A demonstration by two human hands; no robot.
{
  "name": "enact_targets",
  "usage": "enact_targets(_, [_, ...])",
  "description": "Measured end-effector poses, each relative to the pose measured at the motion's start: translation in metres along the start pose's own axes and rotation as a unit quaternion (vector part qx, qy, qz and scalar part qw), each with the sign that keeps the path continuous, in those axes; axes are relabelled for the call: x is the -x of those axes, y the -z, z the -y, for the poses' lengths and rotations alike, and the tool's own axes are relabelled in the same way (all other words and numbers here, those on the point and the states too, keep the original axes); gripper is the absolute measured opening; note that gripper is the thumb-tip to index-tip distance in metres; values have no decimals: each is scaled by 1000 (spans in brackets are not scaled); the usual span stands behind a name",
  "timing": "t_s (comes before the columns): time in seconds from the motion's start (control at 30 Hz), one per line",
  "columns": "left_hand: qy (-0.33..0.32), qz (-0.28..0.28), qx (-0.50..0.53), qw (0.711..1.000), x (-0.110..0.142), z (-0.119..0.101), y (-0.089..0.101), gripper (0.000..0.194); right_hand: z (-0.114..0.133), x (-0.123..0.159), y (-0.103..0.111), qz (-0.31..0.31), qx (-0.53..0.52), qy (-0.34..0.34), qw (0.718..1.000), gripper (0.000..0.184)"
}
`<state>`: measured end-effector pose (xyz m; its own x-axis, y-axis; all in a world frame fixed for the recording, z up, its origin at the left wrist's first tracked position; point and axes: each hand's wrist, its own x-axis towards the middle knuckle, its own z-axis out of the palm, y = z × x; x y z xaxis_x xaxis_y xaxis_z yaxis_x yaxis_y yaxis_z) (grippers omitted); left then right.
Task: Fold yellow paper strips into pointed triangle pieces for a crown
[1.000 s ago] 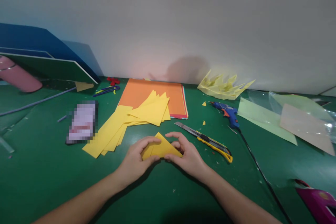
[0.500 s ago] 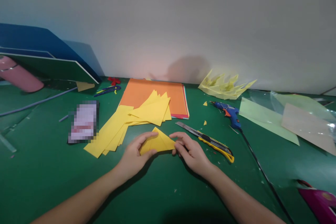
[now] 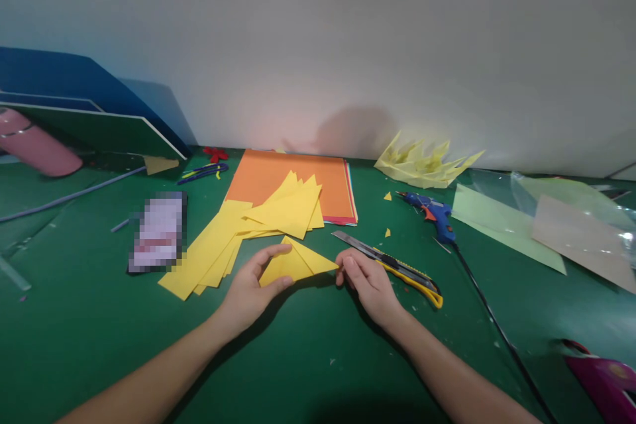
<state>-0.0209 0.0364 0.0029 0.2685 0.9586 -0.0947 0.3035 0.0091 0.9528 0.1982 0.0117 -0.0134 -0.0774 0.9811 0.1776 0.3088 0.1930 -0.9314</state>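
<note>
A folded piece of yellow paper (image 3: 298, 260), roughly triangular with crease lines, is held between my hands above the green table. My left hand (image 3: 256, 288) grips its left part, thumb below and fingers behind the upper edge. At the paper's pointed right corner, the thumb and fingers of my right hand (image 3: 368, 281) pinch the tip. Just beyond lie several yellow paper strips (image 3: 206, 252) and a pile of folded yellow pieces (image 3: 291, 209). A yellow box cutter (image 3: 402, 268) with its blade out rests beside my right hand.
Orange paper (image 3: 293, 172) tops a stack at the back. A pale yellow paper crown shape (image 3: 427, 165), a blue glue gun (image 3: 432, 212) with its cord, and a green sheet (image 3: 507, 225) are on the right. A phone (image 3: 159, 228) and pink bottle (image 3: 40, 146) are on the left.
The folded yellow paper has tilted and shifted slightly left. My right hand has moved a little right, its fingers now closed together on the paper's tip.
</note>
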Motion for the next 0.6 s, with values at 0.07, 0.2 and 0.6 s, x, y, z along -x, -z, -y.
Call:
enact_targets(0.07, [0,5,-4,1000,0,-1,0,45,1,0,1,11,21,14,1000,40])
enact_targets(0.2, [4,16,-19,1000,-1,-2,2,46,3,-1,1,23,36,23,999,39])
enact_targets(0.6, [-16,60,-26,998,-2,-2,4,42,7,-2,0,28,-25,-31,999,38])
